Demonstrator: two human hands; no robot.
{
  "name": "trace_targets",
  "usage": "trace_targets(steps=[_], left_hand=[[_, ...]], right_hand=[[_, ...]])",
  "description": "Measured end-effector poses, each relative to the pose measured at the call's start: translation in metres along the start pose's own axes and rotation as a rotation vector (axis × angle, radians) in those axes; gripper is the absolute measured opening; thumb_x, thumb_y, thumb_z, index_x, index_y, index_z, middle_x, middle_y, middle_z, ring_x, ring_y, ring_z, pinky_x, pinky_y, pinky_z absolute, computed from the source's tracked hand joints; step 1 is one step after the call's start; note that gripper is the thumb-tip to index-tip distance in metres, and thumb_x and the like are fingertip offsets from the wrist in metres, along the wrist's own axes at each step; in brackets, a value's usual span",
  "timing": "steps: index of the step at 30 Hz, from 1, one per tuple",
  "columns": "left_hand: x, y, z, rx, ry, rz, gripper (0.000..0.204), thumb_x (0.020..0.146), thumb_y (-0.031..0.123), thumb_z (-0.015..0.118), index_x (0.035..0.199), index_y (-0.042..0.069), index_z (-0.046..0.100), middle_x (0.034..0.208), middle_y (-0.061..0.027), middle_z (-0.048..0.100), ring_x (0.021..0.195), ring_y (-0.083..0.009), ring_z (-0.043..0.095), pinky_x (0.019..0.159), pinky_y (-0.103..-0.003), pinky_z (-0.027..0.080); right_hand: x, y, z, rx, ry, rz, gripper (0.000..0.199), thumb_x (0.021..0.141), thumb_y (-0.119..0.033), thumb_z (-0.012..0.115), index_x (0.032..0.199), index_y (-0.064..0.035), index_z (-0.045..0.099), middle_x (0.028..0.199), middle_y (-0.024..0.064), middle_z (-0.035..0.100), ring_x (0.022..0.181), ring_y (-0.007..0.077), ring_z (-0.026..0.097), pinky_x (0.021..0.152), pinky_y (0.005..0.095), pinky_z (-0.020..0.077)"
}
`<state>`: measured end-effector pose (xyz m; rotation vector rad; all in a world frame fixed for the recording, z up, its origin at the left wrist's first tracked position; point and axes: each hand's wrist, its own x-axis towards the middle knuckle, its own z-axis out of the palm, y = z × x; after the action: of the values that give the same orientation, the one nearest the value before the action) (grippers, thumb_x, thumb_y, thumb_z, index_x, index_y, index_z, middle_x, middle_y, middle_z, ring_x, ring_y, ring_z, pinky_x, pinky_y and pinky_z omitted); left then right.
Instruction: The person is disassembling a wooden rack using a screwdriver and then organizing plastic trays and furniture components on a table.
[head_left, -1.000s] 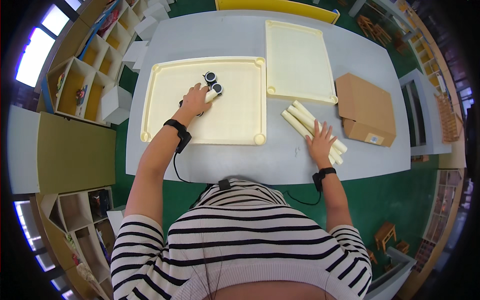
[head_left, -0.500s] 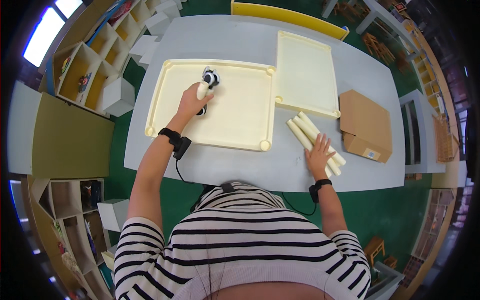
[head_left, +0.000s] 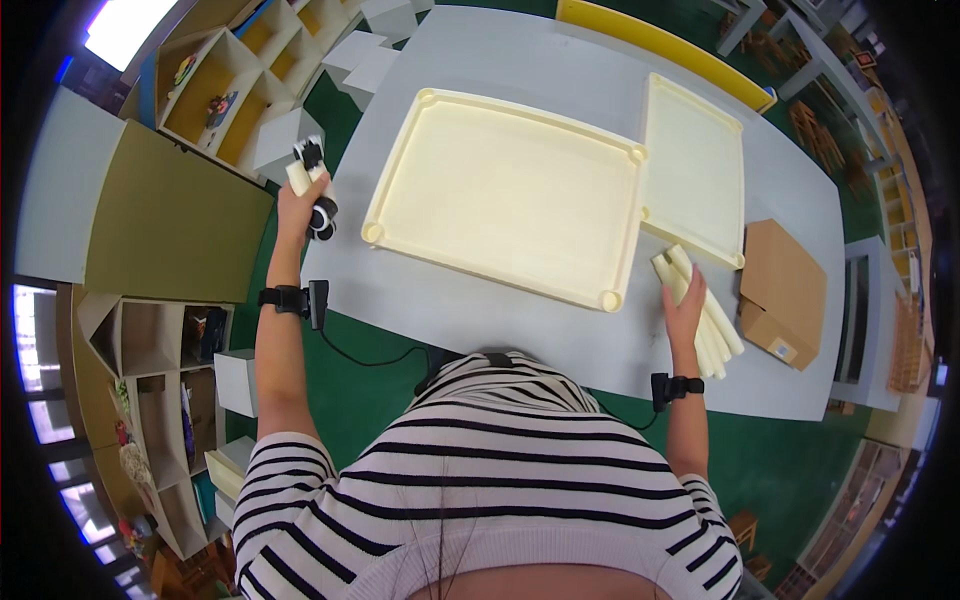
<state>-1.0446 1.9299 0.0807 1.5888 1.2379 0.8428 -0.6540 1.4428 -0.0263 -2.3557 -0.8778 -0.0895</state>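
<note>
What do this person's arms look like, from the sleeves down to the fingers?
The short sleeves are white with dark stripes. The left forearm wears a black band with a small black box; the right forearm wears a similar band and box. A thin black cable hangs from the left box. No gloves or rings are visible.

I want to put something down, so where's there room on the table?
Bare table shows between the big cream tray and the yellow board, and in a strip between that tray and the near edge. The right side is crowded: tubes at the right hand, a second tray and a cardboard box. Near the left edge, the left hand holds wheeled pieces.
</note>
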Motion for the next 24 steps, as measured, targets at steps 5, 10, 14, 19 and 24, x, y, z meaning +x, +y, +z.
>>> trace_targets(steps=[5, 10, 14, 19, 24], left_hand=[[0.009, -0.1, -0.008, 0.559, -0.126, 0.006, 0.037, 0.068, 0.031, 0.071, 0.089, 0.001, 0.062, 0.08, -0.0159, 0.064, 0.072, -0.0264, 0.063, 0.065, -0.037, 0.048], [-0.012, -0.133, 0.026, 0.874, -0.223, 0.043, 0.041, 0.065, 0.032, 0.07, 0.097, 0.009, 0.058, 0.09, -0.0181, 0.061, 0.085, -0.0343, 0.059, 0.071, -0.044, 0.048], [-0.033, -0.125, 0.046, 0.978, -0.207, 0.092, 0.039, 0.07, 0.023, 0.067, 0.104, 0.012, 0.053, 0.103, -0.0148, 0.05, 0.092, -0.0358, 0.051, 0.071, -0.044, 0.049], [-0.041, -0.137, 0.05, 0.952, -0.193, 0.122, 0.044, 0.068, 0.019, 0.067, 0.108, 0.014, 0.048, 0.11, -0.0145, 0.045, 0.098, -0.036, 0.047, 0.073, -0.044, 0.048], [-0.042, -0.142, 0.051, 0.94, -0.174, 0.134, 0.044, 0.067, 0.016, 0.067, 0.107, 0.014, 0.049, 0.11, -0.0142, 0.044, 0.098, -0.0351, 0.045, 0.071, -0.043, 0.049]], right_hand=[[0.028, -0.079, 0.046, 0.322, -0.299, 0.356, 0.067, 0.074, -0.037, 0.065, 0.12, 0.0047, 0.041, 0.096, 0.0216, 0.06, 0.085, 0.0352, 0.059, 0.077, 0.0377, 0.0461], [0.046, -0.104, 0.061, -0.211, -0.246, 0.272, 0.041, 0.077, -0.037, 0.061, 0.091, 0.0, 0.05, 0.088, 0.0232, 0.061, 0.082, 0.039, 0.059, 0.07, 0.045, 0.0464], [0.049, -0.087, 0.065, -0.274, -0.246, 0.279, 0.031, 0.083, -0.03, 0.054, 0.089, 0.0005, 0.051, 0.08, 0.0228, 0.061, 0.078, 0.0405, 0.058, 0.068, 0.0469, 0.0453], [0.055, -0.097, 0.057, -0.231, -0.088, 0.209, 0.03, 0.087, -0.027, 0.049, 0.085, 0.0029, 0.049, 0.078, 0.0265, 0.058, 0.077, 0.0438, 0.055, 0.066, 0.0492, 0.0422], [0.07, -0.108, 0.031, -0.277, -0.102, 0.134, 0.033, 0.088, -0.028, 0.048, 0.083, 0.0046, 0.05, 0.075, 0.0269, 0.058, 0.075, 0.0443, 0.055, 0.065, 0.0487, 0.0423]])
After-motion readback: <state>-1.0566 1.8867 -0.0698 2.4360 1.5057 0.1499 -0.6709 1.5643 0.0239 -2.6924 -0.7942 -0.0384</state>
